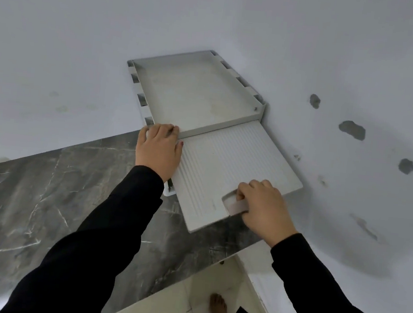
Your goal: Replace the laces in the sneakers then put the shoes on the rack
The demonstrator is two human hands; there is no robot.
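Rack (197,91) (white), left hand (159,148) flat on its frame, right hand (264,205) pinching tab (237,206) on ribbed shelf (238,154)

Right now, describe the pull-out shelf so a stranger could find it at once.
In the wall corner, on the dark marble counter, sits a white rack. The shelf sticks out from under its smooth top tray. Unlike that tray, it is ribbed and has a cut-out with a tan strap.

white plastic rack (201,94) in wall corner, ribbed shelf (237,164) pulled out
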